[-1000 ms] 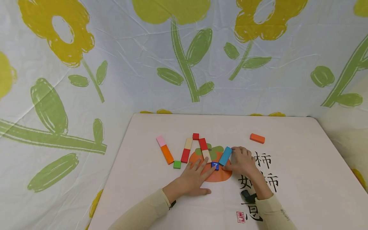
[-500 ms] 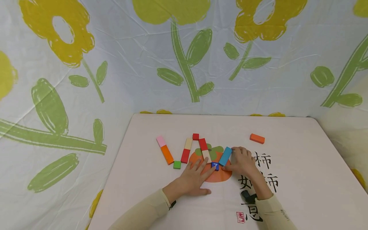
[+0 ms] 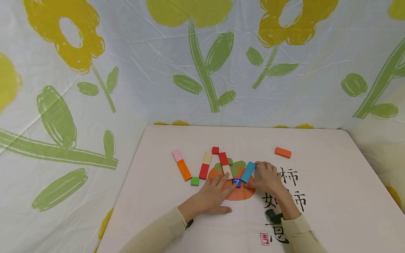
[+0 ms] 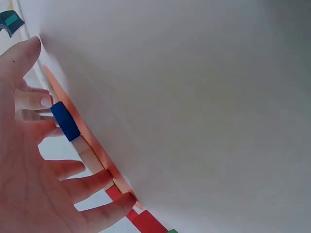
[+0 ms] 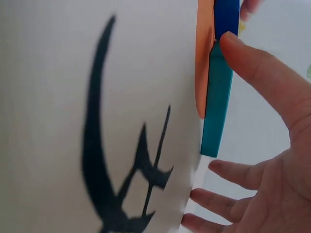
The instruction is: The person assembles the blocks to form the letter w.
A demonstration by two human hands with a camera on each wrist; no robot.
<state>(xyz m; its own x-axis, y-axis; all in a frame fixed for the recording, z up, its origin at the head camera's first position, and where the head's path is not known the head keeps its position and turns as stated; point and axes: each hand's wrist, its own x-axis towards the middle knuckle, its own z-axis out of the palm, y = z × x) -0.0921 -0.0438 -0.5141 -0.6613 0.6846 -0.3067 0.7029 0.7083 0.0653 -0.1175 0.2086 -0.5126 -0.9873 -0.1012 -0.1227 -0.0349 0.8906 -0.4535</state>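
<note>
My right hand [image 3: 269, 177] spans a light blue block [image 3: 248, 172], thumb at its near end and index finger at its far end. In the right wrist view the same block [image 5: 217, 104] lies along the table, its end against a dark blue one. My left hand [image 3: 212, 197] lies with fingers spread; one fingertip touches the dark blue cube marked 7 [image 3: 236, 182], another the cream block [image 3: 227, 170]. Above the cream block sits a red block [image 3: 223, 158]. The left wrist view shows these straight fingers beside the blue cube [image 4: 65, 121].
Further left stand a red cube [image 3: 215, 150], a cream block [image 3: 207, 157], a red block [image 3: 204, 171], a green cube [image 3: 194, 181], an orange block [image 3: 184, 170] and a pink block [image 3: 177, 155], in a zigzag. An orange-red block [image 3: 283, 152] lies apart at the back right.
</note>
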